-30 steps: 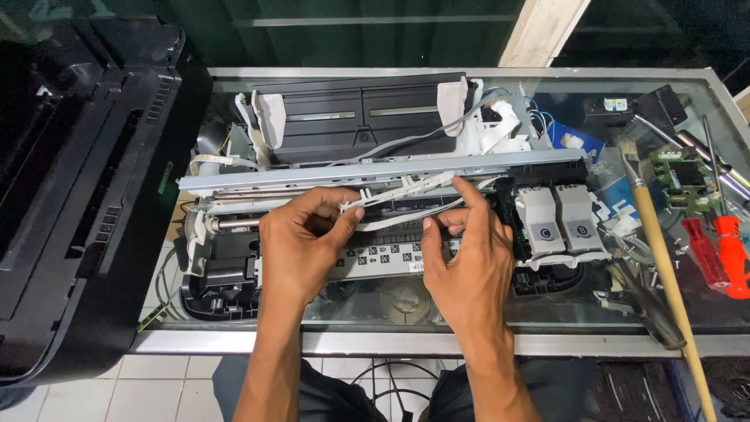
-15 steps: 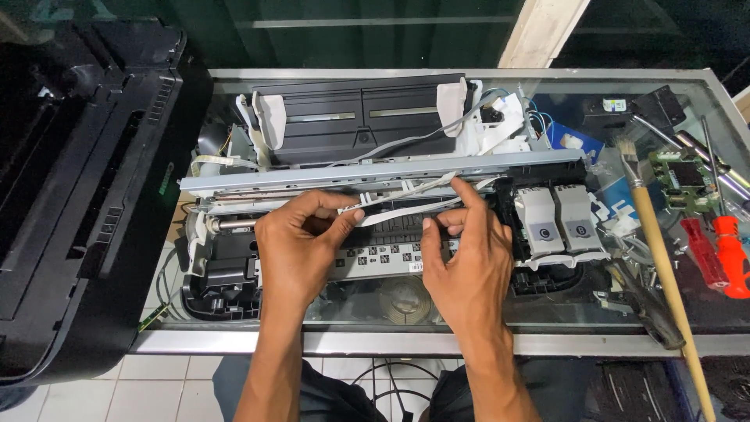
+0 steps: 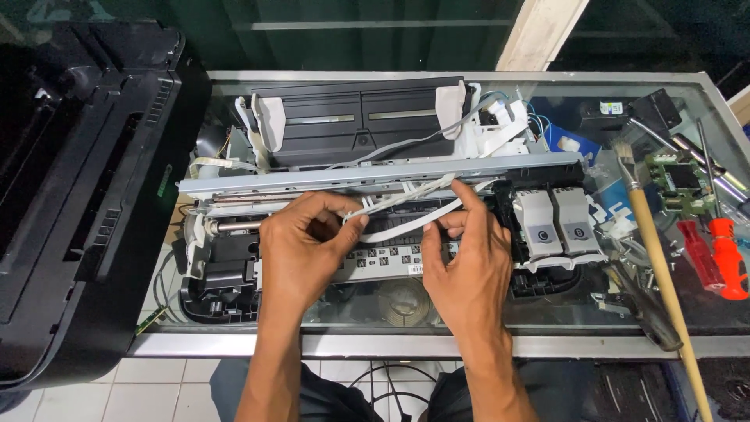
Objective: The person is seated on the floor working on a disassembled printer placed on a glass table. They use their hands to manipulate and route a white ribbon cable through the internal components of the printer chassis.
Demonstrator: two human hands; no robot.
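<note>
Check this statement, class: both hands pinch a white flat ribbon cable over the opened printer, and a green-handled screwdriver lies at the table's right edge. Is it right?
Not quite. The head view shows the screwdriver has a red handle, not green. The rest holds: the left hand and right hand pinch the white flat ribbon cable over the opened printer.

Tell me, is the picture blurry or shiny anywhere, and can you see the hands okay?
In the head view, the left hand and right hand are sharp and evenly lit, pinching the white flat cable; the glass table shows soft reflections rather than strong glare; the black printer cover on the left is dark, so its details are hard to see; straight edges bend slightly near the corners.
</note>
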